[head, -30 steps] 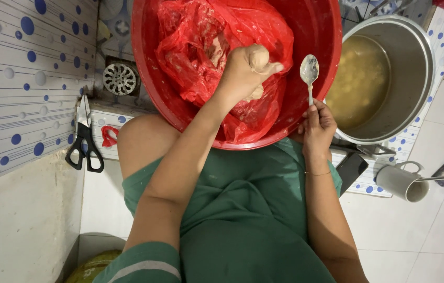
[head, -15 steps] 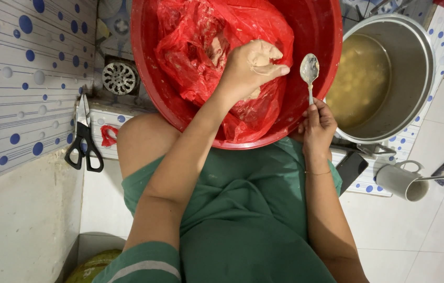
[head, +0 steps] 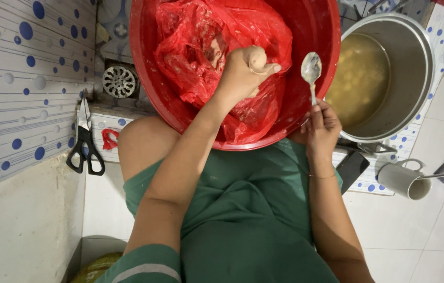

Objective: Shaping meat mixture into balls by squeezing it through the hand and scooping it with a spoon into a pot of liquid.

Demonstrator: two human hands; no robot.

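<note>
Across the top centre of the frame sits the red basin [head: 316,31], lined with a red plastic bag [head: 201,47]; right of it stands the steel pot [head: 415,57] of yellowish broth. Over the bag my left hand [head: 243,73] is closed, squeezing a pale lump of paste [head: 257,56] up from the fist. My right hand [head: 322,126] pinches the spoon [head: 311,68] upright beside it. I judge a steady squeeze and a clean scoop work best.

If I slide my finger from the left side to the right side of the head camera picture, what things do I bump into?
Black scissors → round drain cover → left hand squeezing out a paste ball → spoon in the right hand → metal pot → white mug.
</note>
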